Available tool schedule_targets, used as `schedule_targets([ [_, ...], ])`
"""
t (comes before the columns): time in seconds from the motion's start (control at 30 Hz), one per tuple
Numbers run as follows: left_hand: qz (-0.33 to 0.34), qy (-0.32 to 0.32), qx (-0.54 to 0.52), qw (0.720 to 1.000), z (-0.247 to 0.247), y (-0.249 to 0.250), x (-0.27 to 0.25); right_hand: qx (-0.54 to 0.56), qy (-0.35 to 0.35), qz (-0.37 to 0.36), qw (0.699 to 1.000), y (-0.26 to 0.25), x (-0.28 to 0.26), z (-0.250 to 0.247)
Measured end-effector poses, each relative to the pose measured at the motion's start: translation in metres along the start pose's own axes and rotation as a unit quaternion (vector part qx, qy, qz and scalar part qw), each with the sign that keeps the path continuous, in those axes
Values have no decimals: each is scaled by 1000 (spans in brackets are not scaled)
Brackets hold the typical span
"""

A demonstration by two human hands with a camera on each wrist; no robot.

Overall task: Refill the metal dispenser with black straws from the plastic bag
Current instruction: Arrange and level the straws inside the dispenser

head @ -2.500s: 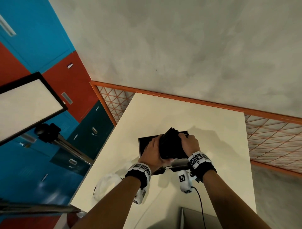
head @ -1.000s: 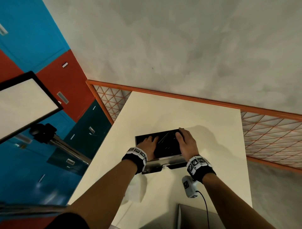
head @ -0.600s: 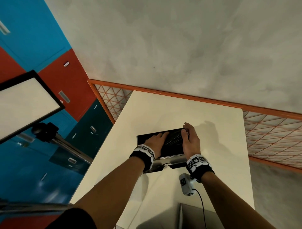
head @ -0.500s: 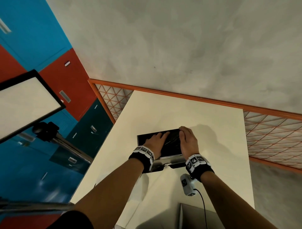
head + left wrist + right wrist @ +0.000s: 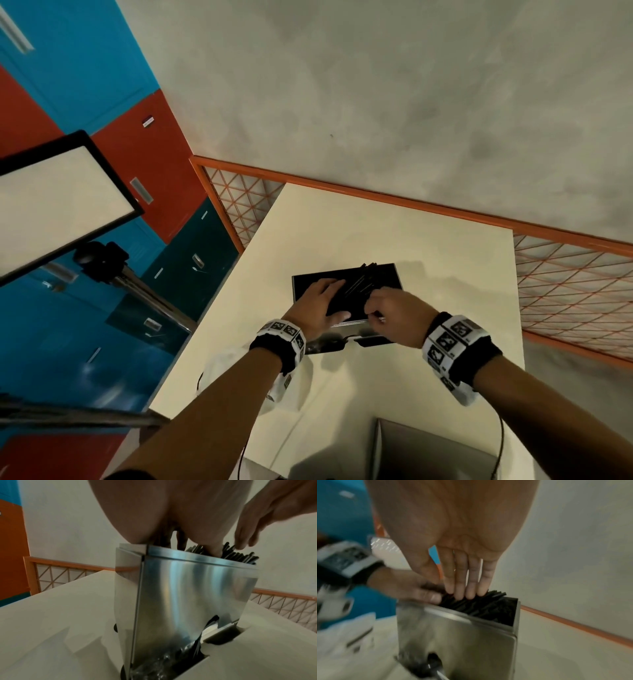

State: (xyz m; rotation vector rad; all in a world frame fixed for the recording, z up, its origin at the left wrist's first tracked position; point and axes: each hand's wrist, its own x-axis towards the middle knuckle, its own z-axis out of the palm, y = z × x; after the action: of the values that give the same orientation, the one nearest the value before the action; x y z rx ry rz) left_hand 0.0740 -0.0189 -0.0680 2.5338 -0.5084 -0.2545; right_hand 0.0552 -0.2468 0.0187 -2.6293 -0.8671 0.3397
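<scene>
Levelling black straws (image 5: 481,605) beneath both hands' straight, empty fingers (image 5: 462,588) goes best pressing gently, nudging raised ends beyond the fingertips into the metal dispenser (image 5: 192,595)

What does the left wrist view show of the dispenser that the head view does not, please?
Only the left wrist view shows the metal dispenser from the side: its shiny front wall and the dark opening at its base. Only the head view shows its open top from above, the whole table and the white plastic bag under the left forearm. Both show the black straws lying untidily at the top, with the left hand and right hand on them.
</scene>
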Motion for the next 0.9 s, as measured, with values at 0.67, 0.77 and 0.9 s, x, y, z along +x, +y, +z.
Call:
schedule_targets([
  [0.67,-12,43,106,993,19,-5,-13,-259,-210,90,938,-2,61,37],
  [0.77,-14,46,106,993,19,-6,-13,-241,-228,100,938,2,66,42],
  [0.9,-12,56,106,993,20,-6,-12,-230,-255,114,932,8,74,45],
])
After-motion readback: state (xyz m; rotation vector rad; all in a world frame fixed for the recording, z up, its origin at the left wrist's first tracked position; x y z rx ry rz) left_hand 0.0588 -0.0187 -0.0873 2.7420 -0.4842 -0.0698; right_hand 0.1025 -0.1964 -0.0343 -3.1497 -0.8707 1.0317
